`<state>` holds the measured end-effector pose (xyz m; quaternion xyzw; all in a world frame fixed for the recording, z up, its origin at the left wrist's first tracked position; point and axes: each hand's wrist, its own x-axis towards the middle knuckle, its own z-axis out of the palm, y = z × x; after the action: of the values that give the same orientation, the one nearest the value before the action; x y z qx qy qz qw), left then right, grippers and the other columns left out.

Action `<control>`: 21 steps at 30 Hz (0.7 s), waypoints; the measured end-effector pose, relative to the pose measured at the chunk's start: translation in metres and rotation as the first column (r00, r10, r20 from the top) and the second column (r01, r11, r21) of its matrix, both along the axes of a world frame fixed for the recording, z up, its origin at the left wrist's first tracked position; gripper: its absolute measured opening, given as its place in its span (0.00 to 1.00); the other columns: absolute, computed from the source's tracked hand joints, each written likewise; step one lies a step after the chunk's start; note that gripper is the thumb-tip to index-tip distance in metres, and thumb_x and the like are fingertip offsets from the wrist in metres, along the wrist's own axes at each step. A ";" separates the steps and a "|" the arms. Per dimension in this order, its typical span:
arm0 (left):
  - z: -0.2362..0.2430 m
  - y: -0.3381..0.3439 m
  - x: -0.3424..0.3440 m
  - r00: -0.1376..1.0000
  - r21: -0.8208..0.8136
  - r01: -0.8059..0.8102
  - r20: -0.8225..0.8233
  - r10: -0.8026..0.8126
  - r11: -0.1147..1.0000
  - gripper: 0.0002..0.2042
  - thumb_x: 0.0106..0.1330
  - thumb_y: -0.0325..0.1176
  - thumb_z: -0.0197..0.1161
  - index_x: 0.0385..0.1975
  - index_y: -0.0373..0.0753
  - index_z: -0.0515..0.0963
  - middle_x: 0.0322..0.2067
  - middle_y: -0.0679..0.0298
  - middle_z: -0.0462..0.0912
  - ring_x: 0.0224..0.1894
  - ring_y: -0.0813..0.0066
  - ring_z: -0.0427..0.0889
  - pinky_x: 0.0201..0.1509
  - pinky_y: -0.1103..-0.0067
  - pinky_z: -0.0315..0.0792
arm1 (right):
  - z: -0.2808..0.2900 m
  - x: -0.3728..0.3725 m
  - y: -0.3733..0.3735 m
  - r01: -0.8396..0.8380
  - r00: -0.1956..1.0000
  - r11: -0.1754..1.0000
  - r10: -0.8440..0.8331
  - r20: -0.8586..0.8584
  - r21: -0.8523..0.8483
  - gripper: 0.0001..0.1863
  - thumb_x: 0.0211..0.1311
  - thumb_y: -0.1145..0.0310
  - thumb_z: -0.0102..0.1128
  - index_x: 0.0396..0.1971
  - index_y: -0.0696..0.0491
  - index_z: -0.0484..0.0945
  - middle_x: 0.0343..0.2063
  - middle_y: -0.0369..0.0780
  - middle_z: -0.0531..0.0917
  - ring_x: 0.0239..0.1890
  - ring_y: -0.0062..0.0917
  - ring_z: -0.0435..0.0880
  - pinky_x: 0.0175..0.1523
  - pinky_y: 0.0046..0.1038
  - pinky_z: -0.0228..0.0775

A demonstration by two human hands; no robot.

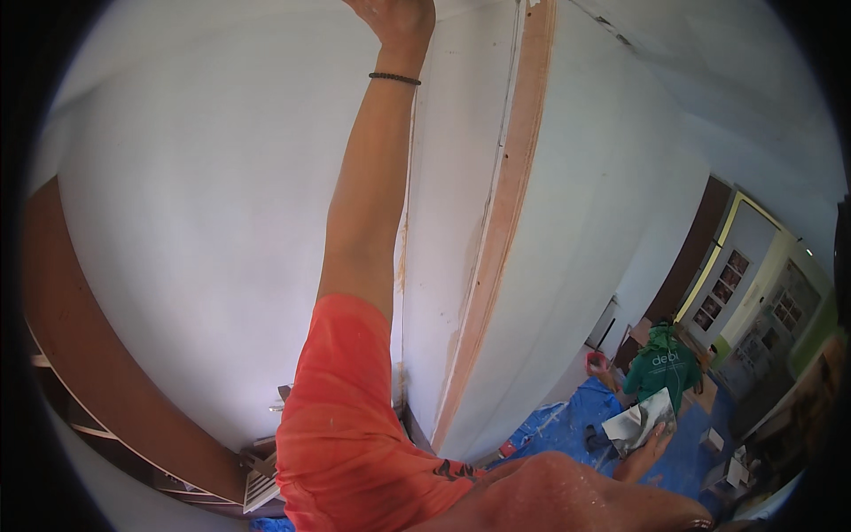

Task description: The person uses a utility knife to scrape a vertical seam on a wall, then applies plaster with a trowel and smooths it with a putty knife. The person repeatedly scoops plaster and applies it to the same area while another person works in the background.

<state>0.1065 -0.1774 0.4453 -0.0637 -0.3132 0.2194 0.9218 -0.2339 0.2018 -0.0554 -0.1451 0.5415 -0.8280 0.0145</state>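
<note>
My left hand (397,19) is raised to the top edge of the head view, close to the pale wall, with a dark beaded bracelet at the wrist. Its fingers are mostly cut off by the edge, so what they hold, if anything, stays hidden. A red-orange sleeve covers that upper arm. Low on the right, my right hand (654,443) grips a flat metal plate (640,420) by its edge. The plate is shiny grey with white areas on it. White specks dot the bare skin in the lower foreground.
A reddish-brown strip (507,195) runs up the wall corner (452,177). Curved brown shelving (80,310) stands at left. Blue sheeting (567,417) covers the floor at right, where a person in green (660,368) is low down near boxes (729,474). A white door (731,275) stands behind.
</note>
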 end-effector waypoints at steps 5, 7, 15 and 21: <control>0.011 -0.065 -0.033 0.920 0.016 -0.390 -0.035 0.391 0.920 0.29 0.65 0.17 0.56 0.70 0.34 0.68 0.67 0.46 0.69 0.70 0.46 0.65 0.71 0.53 0.59 | -0.004 -0.001 0.004 0.093 0.992 0.995 -0.096 0.080 0.029 0.41 0.76 0.46 0.53 0.75 0.58 0.53 0.71 0.51 0.64 0.69 0.42 0.69 0.70 0.40 0.65; 0.008 -0.088 -0.047 0.804 0.033 -0.593 -0.026 0.594 0.805 0.29 0.65 0.18 0.56 0.69 0.35 0.69 0.67 0.47 0.69 0.70 0.47 0.65 0.72 0.54 0.59 | 0.003 0.007 -0.003 0.127 0.989 0.991 -0.129 0.067 0.035 0.41 0.75 0.46 0.53 0.75 0.58 0.53 0.70 0.51 0.64 0.69 0.43 0.69 0.70 0.41 0.66; -0.021 -0.053 -0.032 0.824 -0.163 -0.547 0.070 0.563 0.821 0.24 0.68 0.16 0.55 0.66 0.31 0.72 0.64 0.47 0.72 0.69 0.48 0.68 0.71 0.57 0.63 | 0.018 0.016 -0.003 0.137 0.984 0.988 -0.144 0.107 0.067 0.42 0.75 0.46 0.54 0.76 0.58 0.53 0.70 0.51 0.64 0.68 0.43 0.71 0.68 0.42 0.69; 0.027 0.025 0.060 0.846 0.055 -0.449 -0.294 0.445 0.892 0.21 0.78 0.24 0.49 0.69 0.31 0.66 0.64 0.44 0.70 0.67 0.48 0.67 0.68 0.61 0.65 | 0.000 -0.003 0.000 0.027 0.997 0.999 -0.025 0.077 -0.023 0.40 0.76 0.50 0.54 0.76 0.57 0.52 0.71 0.50 0.65 0.68 0.40 0.71 0.68 0.40 0.68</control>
<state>0.1669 -0.1524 0.4727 0.0374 -0.1749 0.4374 0.8813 -0.2367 0.2019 -0.0552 -0.1063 0.5323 -0.8395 0.0229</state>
